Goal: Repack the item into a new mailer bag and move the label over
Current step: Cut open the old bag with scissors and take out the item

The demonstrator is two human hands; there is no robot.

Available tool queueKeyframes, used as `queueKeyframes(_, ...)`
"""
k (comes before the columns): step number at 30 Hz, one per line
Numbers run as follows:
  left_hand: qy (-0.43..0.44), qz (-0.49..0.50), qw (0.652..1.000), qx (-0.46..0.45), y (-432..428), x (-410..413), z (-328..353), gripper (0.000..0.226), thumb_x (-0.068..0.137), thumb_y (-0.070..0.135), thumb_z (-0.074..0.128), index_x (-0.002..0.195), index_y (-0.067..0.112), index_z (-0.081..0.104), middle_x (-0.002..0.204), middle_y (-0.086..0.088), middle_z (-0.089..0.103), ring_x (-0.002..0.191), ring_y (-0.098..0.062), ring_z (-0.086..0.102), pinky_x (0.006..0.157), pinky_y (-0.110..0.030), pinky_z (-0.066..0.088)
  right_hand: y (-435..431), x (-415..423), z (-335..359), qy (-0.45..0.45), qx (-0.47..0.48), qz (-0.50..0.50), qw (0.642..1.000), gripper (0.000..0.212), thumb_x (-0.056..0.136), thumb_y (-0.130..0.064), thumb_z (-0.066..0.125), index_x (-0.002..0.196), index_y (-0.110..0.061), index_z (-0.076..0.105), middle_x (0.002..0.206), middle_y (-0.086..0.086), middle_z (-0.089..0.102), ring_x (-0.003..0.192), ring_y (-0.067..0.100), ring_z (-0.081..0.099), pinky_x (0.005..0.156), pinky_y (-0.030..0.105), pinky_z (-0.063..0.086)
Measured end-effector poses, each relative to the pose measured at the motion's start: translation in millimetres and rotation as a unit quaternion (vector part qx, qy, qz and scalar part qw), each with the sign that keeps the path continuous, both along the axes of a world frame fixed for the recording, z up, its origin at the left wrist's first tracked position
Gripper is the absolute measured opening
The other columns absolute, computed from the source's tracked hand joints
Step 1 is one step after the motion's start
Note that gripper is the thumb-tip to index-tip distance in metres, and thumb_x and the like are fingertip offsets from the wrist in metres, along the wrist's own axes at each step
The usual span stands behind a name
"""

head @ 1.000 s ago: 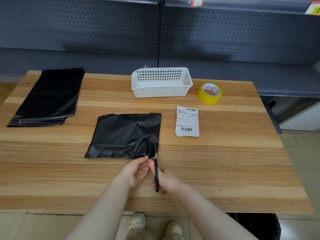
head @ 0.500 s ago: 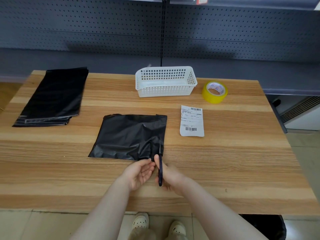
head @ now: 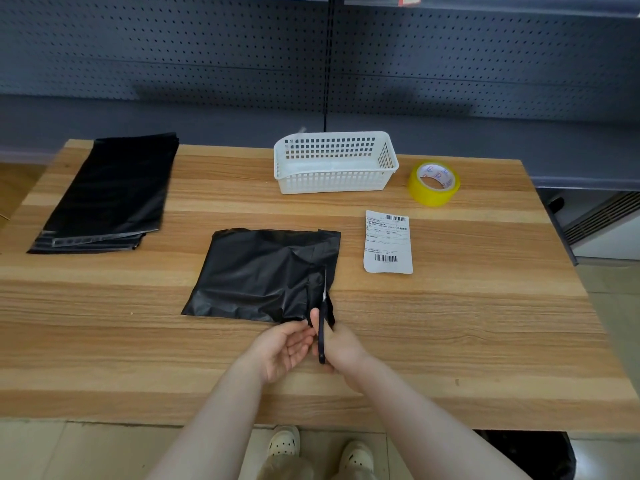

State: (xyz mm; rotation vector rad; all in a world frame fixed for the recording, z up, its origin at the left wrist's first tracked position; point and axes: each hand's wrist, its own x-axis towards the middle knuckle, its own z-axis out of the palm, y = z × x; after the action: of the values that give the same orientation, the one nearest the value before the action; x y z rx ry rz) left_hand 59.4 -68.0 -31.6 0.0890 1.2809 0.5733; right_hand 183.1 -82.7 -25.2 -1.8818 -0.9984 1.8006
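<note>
Scissors [head: 323, 317] gripped in right hand [head: 341, 348] cut black mailer bag [head: 263, 271], left hand [head: 282, 351] pinching its near edge

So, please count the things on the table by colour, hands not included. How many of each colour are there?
Black: 3 - stack of new mailer bags, old mailer bag, scissors
White: 2 - basket, shipping label
Yellow: 1 - roll of tape
Total: 6, counting the stack as one thing.

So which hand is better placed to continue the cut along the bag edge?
Right. The right hand holds the scissors, blades in the black mailer bag; the left hand steadies its corner.
</note>
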Motion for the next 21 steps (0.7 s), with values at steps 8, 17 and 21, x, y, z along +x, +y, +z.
queueKeyframes(8,-0.003,0.0,1.0,0.0,-0.4,-2.3,-1.7,0.01,0.087,0.012,0.06,0.081,0.005,0.064,0.059,-0.003,0.071,0.05,-0.008,0.065,0.046,-0.016,0.052,4.3,-0.2,-2.6,-0.029,0.018,-0.007,0.999,0.061,0.087,-0.067,0.035,0.096,-0.012,0.06,0.082,0.003,0.062,0.08,0.018,0.057,0.08,0.034,0.046)
queueKeyframes(17,-0.002,-0.005,1.0,0.006,-2.7,-6.6,-2.7,0.009,0.086,0.011,0.061,0.081,0.006,0.065,0.065,-0.004,0.072,0.061,-0.01,0.065,0.054,-0.018,0.053,10.8,-0.7,-0.4,-0.029,0.027,-0.004,0.999,0.054,0.087,-0.067,0.034,0.078,-0.019,0.056,0.076,0.002,0.061,0.077,0.019,0.058,0.081,0.034,0.047)
queueKeyframes(21,-0.005,-0.01,1.0,0.002,-0.8,-7.0,-3.1,0.008,0.085,0.012,0.064,0.079,0.006,0.066,0.065,-0.004,0.072,0.059,-0.009,0.065,0.054,-0.018,0.053,15.4,1.0,-2.6,-0.046,0.039,0.0,0.998,0.056,0.089,-0.063,0.036,0.082,-0.012,0.058,0.072,0.005,0.058,0.069,0.018,0.054,0.075,0.034,0.045)
